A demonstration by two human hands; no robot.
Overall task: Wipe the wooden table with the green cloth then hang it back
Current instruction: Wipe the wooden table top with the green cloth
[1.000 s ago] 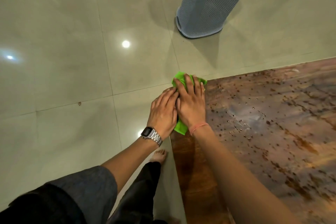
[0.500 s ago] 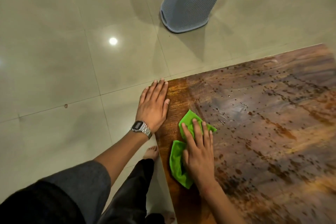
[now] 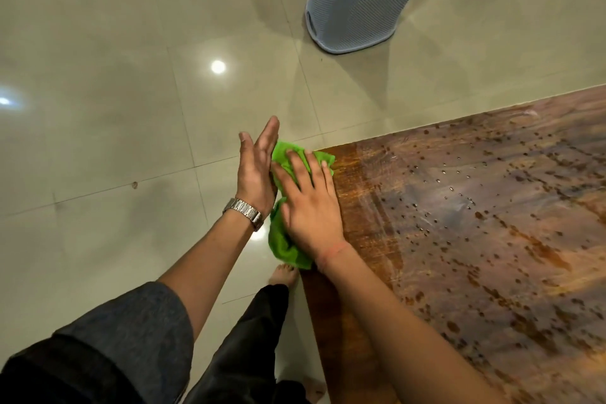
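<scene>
The green cloth [image 3: 284, 248] lies bunched at the left edge of the wooden table [image 3: 475, 239], partly hanging over it. My right hand [image 3: 308, 203] presses flat on the cloth with fingers spread, near the table's far left corner. My left hand [image 3: 257, 170], with a metal watch on its wrist, stands on edge beside the table, palm turned to the cloth and fingers straight, touching the cloth's side. The tabletop is dark brown, speckled with spots and small droplets. Most of the cloth is hidden under my right hand.
A grey perforated plastic basket [image 3: 357, 3] stands on the glossy beige tiled floor [image 3: 114, 108] beyond the table's far edge. My bare foot [image 3: 284, 274] and dark trouser leg are beside the table's left edge.
My right hand has slid the cloth from the table's inner part back to the left edge and corner. My left hand lifted off the tabletop and now stands on edge against the cloth.
</scene>
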